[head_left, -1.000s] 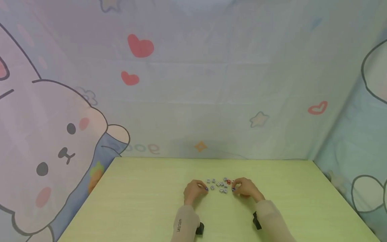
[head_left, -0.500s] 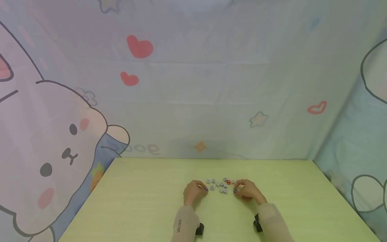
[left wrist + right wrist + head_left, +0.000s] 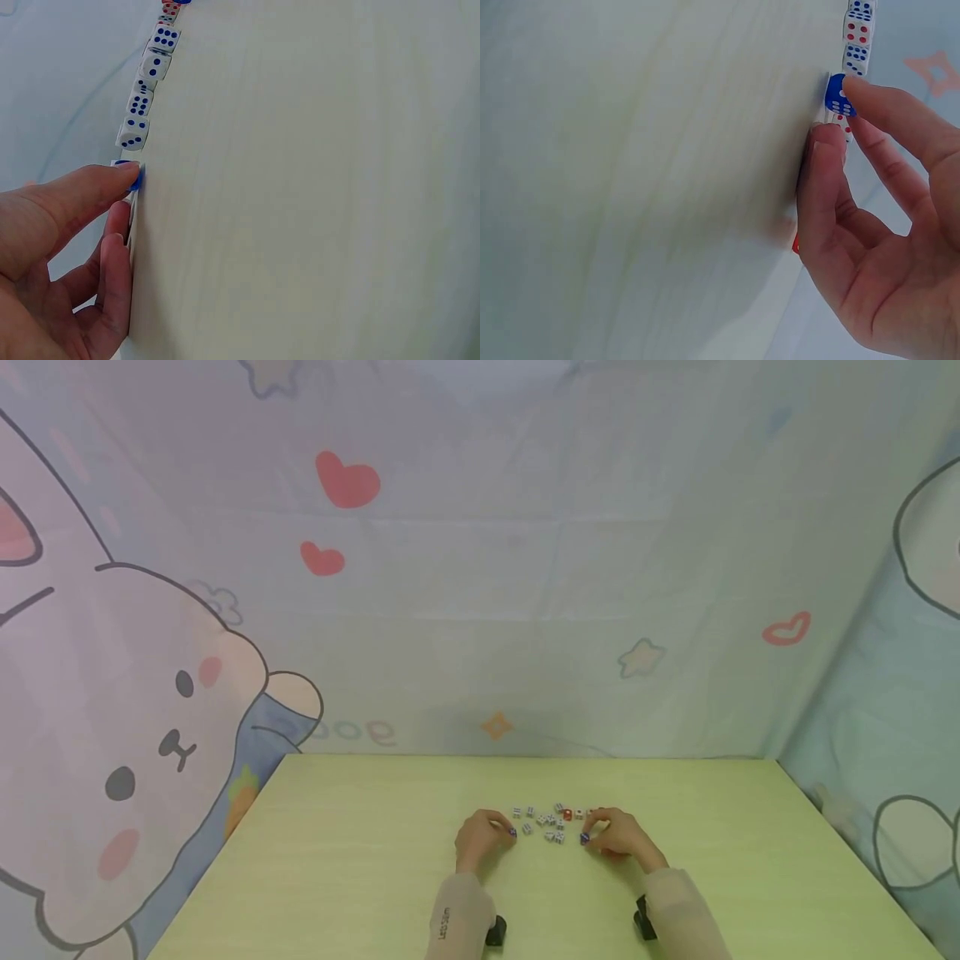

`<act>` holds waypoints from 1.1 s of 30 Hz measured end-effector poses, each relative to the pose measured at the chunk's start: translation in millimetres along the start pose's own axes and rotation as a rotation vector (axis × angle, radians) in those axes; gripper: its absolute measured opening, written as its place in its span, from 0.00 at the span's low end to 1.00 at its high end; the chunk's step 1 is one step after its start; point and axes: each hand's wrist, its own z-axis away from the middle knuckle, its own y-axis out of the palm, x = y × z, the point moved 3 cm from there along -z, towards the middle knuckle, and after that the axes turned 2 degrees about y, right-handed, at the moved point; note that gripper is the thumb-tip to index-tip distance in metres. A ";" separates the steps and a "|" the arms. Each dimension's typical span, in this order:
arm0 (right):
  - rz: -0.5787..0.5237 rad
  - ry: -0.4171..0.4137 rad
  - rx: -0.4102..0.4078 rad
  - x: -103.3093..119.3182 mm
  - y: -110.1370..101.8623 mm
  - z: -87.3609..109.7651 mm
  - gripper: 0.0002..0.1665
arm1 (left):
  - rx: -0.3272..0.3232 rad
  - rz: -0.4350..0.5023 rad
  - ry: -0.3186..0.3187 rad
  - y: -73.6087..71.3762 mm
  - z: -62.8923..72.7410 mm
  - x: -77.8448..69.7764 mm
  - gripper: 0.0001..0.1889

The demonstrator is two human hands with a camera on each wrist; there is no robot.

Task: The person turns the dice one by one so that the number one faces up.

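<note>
My left hand [image 3: 478, 842] pinches a blue die [image 3: 136, 180] between thumb and fingers at the left end of a loose cluster of dice. On the cluster's right side, my right hand [image 3: 619, 833] pinches another blue die [image 3: 837, 94], with white pips on its faces. Both hands stay low, close over the table. Between them lie several white dice [image 3: 551, 820] with dark pips, spread in uneven rows. A red die [image 3: 567, 815] sits toward the back right of the group, beside a white die with a red pip [image 3: 579, 814]. My right fingers partly cover more dice behind them.
The dice lie on a pale yellow-green table [image 3: 360, 860]. Behind it hangs a printed cloth backdrop [image 3: 480, 568] with hearts, stars and a cartoon bunny. Black wrist devices [image 3: 496, 932] show beside both sleeves.
My right hand has drawn slightly to the right and nearer me with its blue die, uncovering dice behind it. My left hand stays almost where it was, still pinching its blue die.
</note>
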 end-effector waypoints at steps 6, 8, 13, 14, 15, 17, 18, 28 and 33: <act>-0.006 -0.012 0.007 0.5 0.1 1.7 0.05 | 0.006 -0.001 -0.009 2.3 -2.2 3.6 0.06; -0.008 -0.002 0.007 0.5 0.3 2.2 0.05 | 0.007 -0.004 -0.014 3.0 -2.9 4.7 0.06; -0.026 0.036 0.008 0.1 0.7 3.1 0.07 | 0.003 -0.014 -0.017 3.7 -3.3 6.0 0.06; -0.027 0.037 0.010 0.2 0.6 3.3 0.07 | 0.003 -0.016 -0.020 3.7 -3.3 6.1 0.06; -0.030 0.035 0.008 0.0 0.6 3.1 0.08 | 0.001 -0.020 -0.018 3.7 -3.6 5.9 0.06; -0.034 0.028 0.004 -0.1 0.2 2.5 0.08 | 0.000 -0.025 -0.021 3.4 -4.3 5.7 0.06; -0.038 0.025 0.003 0.0 -0.1 2.3 0.09 | 0.000 -0.027 -0.024 3.3 -4.8 5.5 0.06; -0.041 0.008 -0.008 -1.5 1.5 0.1 0.09 | 0.011 -0.025 -0.032 1.1 -5.0 4.7 0.06; -0.008 0.010 -0.027 0.9 3.7 0.6 0.08 | 0.011 -0.031 -0.039 1.3 -5.0 5.7 0.06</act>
